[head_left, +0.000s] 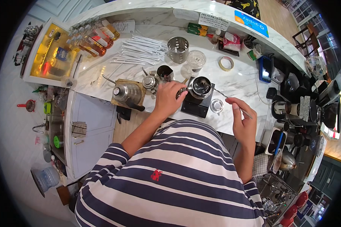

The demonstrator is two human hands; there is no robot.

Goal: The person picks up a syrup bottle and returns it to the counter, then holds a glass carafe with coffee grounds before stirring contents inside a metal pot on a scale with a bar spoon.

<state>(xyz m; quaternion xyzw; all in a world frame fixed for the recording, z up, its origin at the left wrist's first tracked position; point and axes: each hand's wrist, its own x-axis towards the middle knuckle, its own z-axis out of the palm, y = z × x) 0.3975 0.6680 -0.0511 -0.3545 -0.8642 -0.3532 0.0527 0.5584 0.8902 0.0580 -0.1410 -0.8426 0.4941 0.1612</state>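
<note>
On the marble counter (238, 81), left hand (168, 99) fingers grip the metal cup (200, 87); right hand (241, 113) fingers pinch a long spoon (231, 101).

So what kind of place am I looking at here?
Most likely a café coffee bar. On the marble counter stand a gooseneck kettle, a row of syrup bottles and a metal cup on a black scale, which the left hand steadies. Coffee machines line the right side.

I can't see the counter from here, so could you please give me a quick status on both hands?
Left hand grips metal cup on black scale. Right hand holds thin spoon. Small kettle beside left hand.
</note>
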